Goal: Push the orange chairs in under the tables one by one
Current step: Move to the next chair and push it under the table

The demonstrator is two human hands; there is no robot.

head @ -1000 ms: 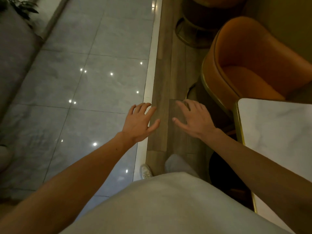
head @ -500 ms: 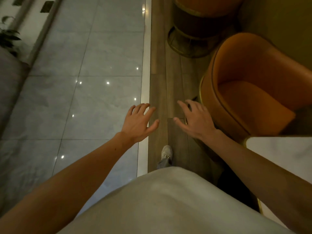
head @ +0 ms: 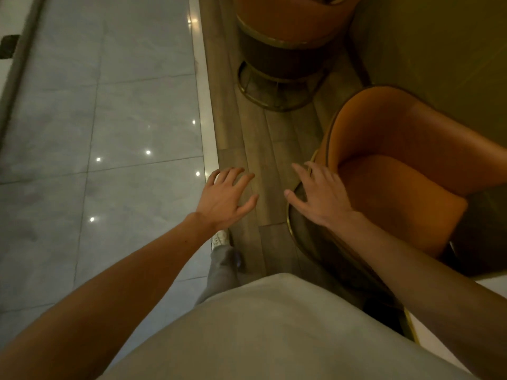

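Over the near rim of the orange upholstered tub chair with brass-coloured trim (head: 397,193), head view: reaching in with the right hand (head: 319,196), fingers straight and spread, holding nothing. Above the rim or just touching it; cannot tell which. Left of the chair, above the brown wood-plank floor strip (head: 247,133), hovering with the left hand (head: 223,198), likewise spread and empty. Judged as the approach to a push: not yet braced on the chair. Standing near the white marble-topped table with gold edge (head: 493,290), at the chair's near right, seat opening toward it, apparently not tucked in. Next calls for planting both palms on the curved back, then shoving steadily toward the table. Beyond the chair, a second orange chair on a round metal base (head: 288,31).
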